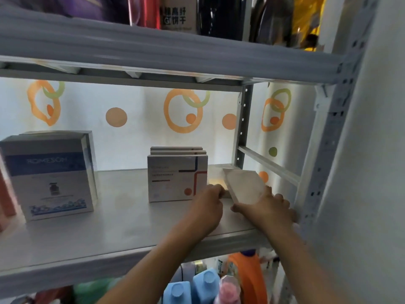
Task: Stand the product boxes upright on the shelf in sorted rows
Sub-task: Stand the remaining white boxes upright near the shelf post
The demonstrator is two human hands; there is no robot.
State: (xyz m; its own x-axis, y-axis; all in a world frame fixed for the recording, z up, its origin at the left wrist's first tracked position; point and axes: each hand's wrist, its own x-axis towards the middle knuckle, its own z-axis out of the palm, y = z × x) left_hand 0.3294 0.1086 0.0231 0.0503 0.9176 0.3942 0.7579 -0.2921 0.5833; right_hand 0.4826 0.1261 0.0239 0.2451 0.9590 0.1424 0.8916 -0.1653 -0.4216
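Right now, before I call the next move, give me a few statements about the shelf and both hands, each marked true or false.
1. Both hands hold a flat white box that is tilted, not upright. True.
2. The row of red-lined boxes lies flat on the shelf. False: those boxes stand upright, one behind another.
3. The left hand is beside the front box of that row. True.
4. The blue-banded boxes stand at the right end of the shelf. False: they stand at the left end.
5. The right hand hangs idle below the shelf. False: it grips the tilted box's near edge.
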